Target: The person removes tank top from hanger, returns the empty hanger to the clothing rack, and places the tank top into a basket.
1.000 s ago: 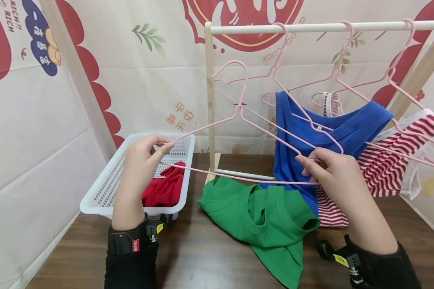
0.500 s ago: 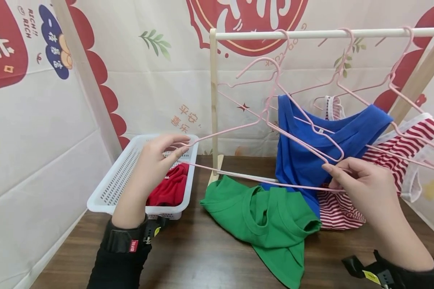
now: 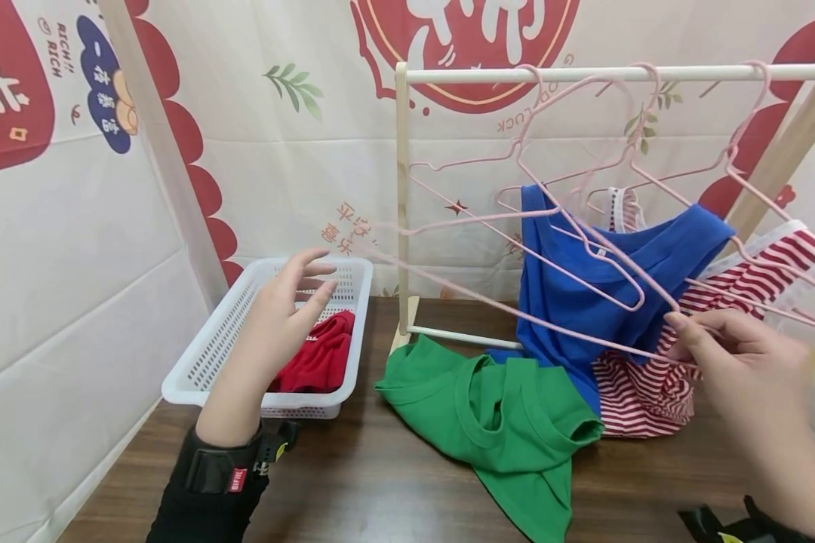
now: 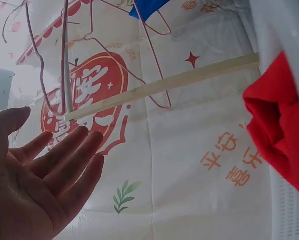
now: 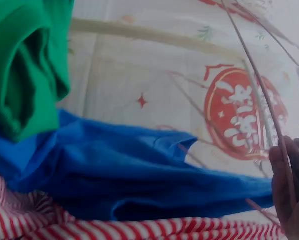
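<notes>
My right hand [image 3: 754, 369] pinches one end of a pink wire clothes hanger [image 3: 516, 305], which stretches out to the left in front of the clothes rack. No garment is on this hanger. My left hand [image 3: 278, 324] is apart from it, held over the white basket [image 3: 176, 388] with fingers extended and nothing in its grasp. The left wrist view shows that palm [image 4: 44, 195] with spread fingers. Below the hanger a green shirt [image 3: 489, 422] lies crumpled on the table. Red clothing [image 3: 322, 351] lies in the basket.
A wooden rack with a white rail [image 3: 462, 76] stands at the back. Several pink hangers hang from it, among them one with a blue tank top [image 3: 584, 294] and another with a red-and-white striped garment [image 3: 747, 279]. Printed cloth walls [image 3: 299, 181] enclose the brown table [image 3: 367, 483].
My right hand has carried the hanger rightward. My left hand, which pinched its other end, has let go and now stays over the basket. The clothes have stayed in place.
</notes>
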Demonstrator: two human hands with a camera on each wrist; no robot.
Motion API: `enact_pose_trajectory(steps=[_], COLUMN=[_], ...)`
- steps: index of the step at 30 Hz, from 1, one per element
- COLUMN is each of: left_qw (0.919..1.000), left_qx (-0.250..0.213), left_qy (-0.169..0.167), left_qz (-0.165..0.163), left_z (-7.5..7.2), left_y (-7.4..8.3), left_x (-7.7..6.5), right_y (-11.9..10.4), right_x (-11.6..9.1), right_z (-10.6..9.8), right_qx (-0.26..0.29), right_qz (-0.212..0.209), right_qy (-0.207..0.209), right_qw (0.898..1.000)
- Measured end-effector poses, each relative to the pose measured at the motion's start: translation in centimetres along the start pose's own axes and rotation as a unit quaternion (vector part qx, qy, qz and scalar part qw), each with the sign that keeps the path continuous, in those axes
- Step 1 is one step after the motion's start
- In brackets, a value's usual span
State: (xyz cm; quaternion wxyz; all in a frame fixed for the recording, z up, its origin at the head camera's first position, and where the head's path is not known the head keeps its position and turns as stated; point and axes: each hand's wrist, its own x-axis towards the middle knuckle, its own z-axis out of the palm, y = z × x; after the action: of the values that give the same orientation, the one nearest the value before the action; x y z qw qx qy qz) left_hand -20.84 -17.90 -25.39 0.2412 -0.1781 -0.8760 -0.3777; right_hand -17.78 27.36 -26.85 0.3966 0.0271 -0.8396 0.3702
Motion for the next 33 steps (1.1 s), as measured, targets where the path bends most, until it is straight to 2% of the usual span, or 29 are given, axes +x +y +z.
enact_pose_trajectory(steps=[7,14,21,27,33], left_qw=[0.9996,0.9970,0.9944,0.9938,0.9919], left_qx=[0.021,0.061,0.079,0.079,0.087], left_qy=[-0.018,-0.039,-0.059,-0.073,-0.089], left_qz=[0.008,0.026,0.036,0.030,0.024], left_z=[1.5,3.3,4.5,5.0,5.4], left_y=[-0.1,0.0,0.1,0.3,0.2], left_x=[-0.4,-0.5,-0.5,-0.4,-0.4], right_y=[1.4,3.2,4.4,4.9,4.9], right_x=[0.0,0.2,-0.1,-0.1,-0.8], right_z=[0.1,-0.1,-0.1,0.0,-0.1], right_qx=[0.039,0.094,0.077,0.065,0.021], right_qz=[0.004,0.021,0.033,0.061,0.112], right_qy=[0.086,0.149,0.195,0.242,0.259], right_qw=[0.995,0.984,0.977,0.966,0.959])
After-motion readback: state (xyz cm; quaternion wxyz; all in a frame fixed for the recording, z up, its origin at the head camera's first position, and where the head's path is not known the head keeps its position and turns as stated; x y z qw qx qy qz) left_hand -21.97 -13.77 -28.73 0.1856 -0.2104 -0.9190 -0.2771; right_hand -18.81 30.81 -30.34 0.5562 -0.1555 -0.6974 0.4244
